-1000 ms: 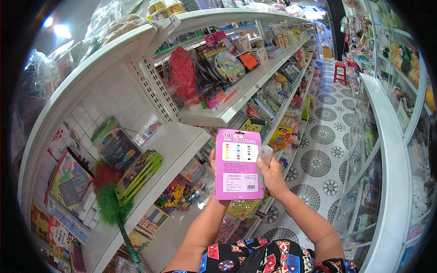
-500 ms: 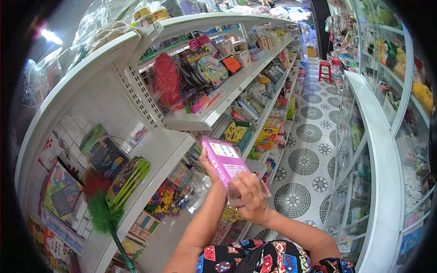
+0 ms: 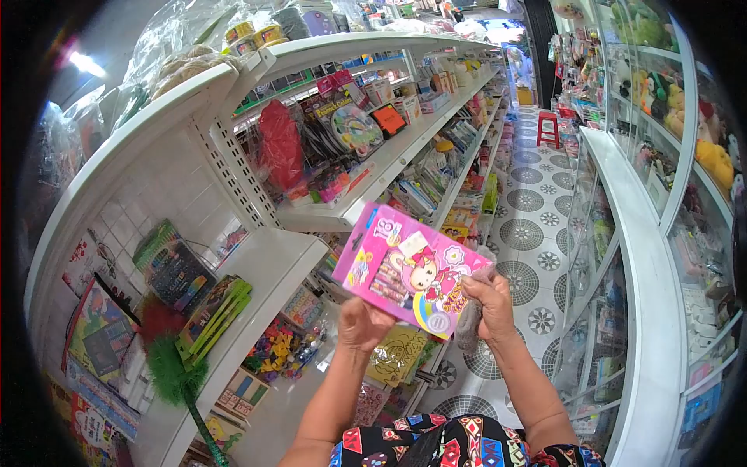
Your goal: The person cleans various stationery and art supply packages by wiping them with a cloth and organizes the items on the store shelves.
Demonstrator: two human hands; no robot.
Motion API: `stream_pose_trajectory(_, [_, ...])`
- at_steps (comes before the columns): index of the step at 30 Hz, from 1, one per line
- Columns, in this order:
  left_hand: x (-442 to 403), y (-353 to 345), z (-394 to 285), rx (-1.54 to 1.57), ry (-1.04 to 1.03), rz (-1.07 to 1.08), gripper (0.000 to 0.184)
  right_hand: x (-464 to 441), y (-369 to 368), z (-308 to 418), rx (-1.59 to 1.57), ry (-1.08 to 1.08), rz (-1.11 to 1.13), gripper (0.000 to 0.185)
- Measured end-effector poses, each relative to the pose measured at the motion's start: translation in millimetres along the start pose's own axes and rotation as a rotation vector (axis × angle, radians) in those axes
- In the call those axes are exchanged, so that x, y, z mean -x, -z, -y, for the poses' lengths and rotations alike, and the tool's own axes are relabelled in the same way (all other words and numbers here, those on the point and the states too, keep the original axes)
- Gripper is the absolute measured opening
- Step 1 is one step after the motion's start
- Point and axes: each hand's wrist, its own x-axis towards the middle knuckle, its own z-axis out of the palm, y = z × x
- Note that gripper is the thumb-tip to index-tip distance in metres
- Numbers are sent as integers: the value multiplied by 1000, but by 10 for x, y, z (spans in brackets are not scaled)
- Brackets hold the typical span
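Observation:
A pink box of crayons [image 3: 420, 268] is held up tilted in front of me, its cartoon front with a big "18" and a window facing me. My left hand [image 3: 364, 323] grips its lower left edge, with the fingers partly hidden behind the box. My right hand [image 3: 492, 307] is closed around a grey cloth [image 3: 468, 327] and pinches the box's right end through or beside it. Below the box, yellow-covered packs [image 3: 397, 354] lie on a low shelf.
White shelving [image 3: 366, 194] full of stationery runs along my left. A green duster [image 3: 175, 366] leans on the near shelf [image 3: 268, 268]. Glass cabinets with a white ledge [image 3: 646, 257] line the right. A red stool [image 3: 548, 128] stands down the tiled aisle.
The box has turned from its back and side to its front, lying more sideways. My right hand with the cloth has moved from the box's lower face to its right end.

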Motion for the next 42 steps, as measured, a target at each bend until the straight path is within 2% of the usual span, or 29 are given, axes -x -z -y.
stream_pose_trajectory(2, [114,-1,22,13,82,-6,59,0,30,-42,-41,-64,-19,32])
stream_pose_trajectory(5, [219,36,62,32,186,-68,46,-136,102,-149,22,57,-158,28])
stream_pose_trajectory(8, [312,115,200,-96,99,-158,45,-368,272,-179,300,193,-153,20])
stream_pose_trajectory(9, [317,134,222,-133,78,-186,45,-428,320,-108,310,232,-204,19])
stream_pose_trajectory(10, [338,-129,179,-183,47,-202,46,-491,342,-13,320,273,-254,18])
stream_pose_trajectory(12, [427,-10,247,-168,73,-195,44,-614,310,99,338,378,-327,18])
stream_pose_trajectory(15, [465,-128,337,-194,104,-188,44,-541,-41,5,643,391,-93,20])
stream_pose_trajectory(17, [455,-97,437,-203,132,-160,46,-439,-353,-126,978,503,109,34])
stream_pose_trajectory(20, [500,-12,513,-173,127,-168,51,-287,-448,-395,1570,752,111,50])
stream_pose_trajectory(22, [525,83,509,-161,96,-202,52,-110,-430,-606,1572,685,261,56])
stream_pose_trajectory(25, [484,173,448,-216,-56,-311,56,170,-389,-662,1545,643,519,59])
stream_pose_trajectory(26, [494,206,369,-273,-47,-258,53,223,-369,-640,1529,642,613,59])
stream_pose_trajectory(29, [585,106,216,-201,2,-223,51,146,-55,-645,1635,707,608,52])
stream_pose_trajectory(30, [579,40,203,-195,-19,-232,49,81,-85,-507,1597,648,553,43])
stream_pose_trajectory(33, [607,-29,244,-215,17,-228,48,-240,-99,-412,1450,731,203,34])
stream_pose_trajectory(36, [667,-72,335,-298,41,-261,52,-485,-82,-436,983,450,67,30])
stream_pose_trajectory(39, [702,-16,404,-335,45,-273,53,-407,-253,-388,1258,325,92,26])
stream_pose_trajectory(40, [706,-11,399,-326,46,-265,53,-323,-430,-340,1153,487,102,20])
stream_pose_trajectory(42, [727,0,372,-309,49,-257,49,-303,-472,-317,1182,561,164,22])
